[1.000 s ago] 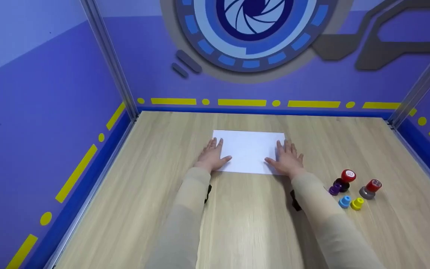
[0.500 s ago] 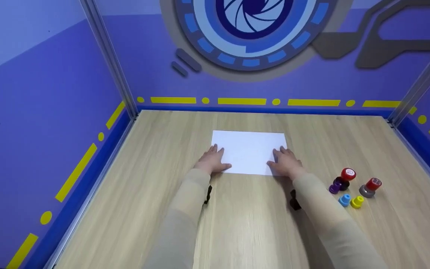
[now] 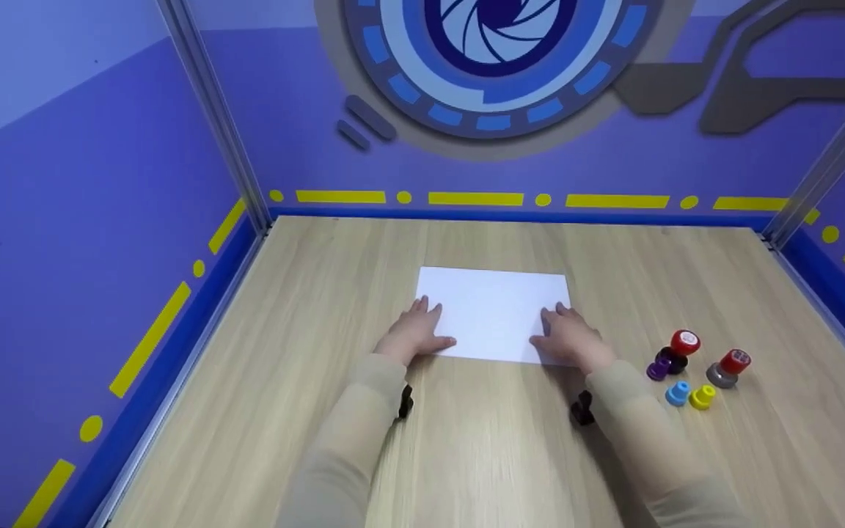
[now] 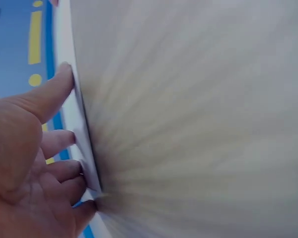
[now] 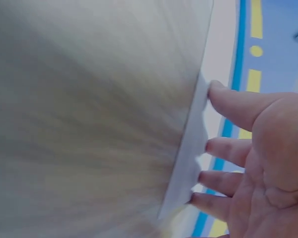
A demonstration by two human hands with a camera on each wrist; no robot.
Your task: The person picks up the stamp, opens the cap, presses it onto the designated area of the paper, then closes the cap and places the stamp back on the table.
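Observation:
A blank white sheet of paper (image 3: 492, 315) lies flat on the wooden table, its long side across my view. My left hand (image 3: 414, 330) presses fingertips and thumb on the sheet's left end, palm lifted. On the right end, the fingertips of my right hand (image 3: 569, 336) press in the same spread way. In the left wrist view, the thumb and fingers of the left hand (image 4: 44, 144) touch down along the paper (image 4: 82, 124). The right wrist view has the right hand (image 5: 253, 148) with its fingertips on the paper (image 5: 188, 153).
Right of the right forearm stand a red-topped black stamp (image 3: 684, 343), a red and grey stamp (image 3: 734, 363), and small purple (image 3: 659, 368), blue (image 3: 678, 394) and yellow (image 3: 702, 397) stamp-like pieces. Blue-purple panels (image 3: 305, 132) border the wooden table (image 3: 481, 440) at the back and sides.
Both hands have drawn back toward the body, and the paper has slid nearer with them over the last half second. The small stamps have stayed where they were.

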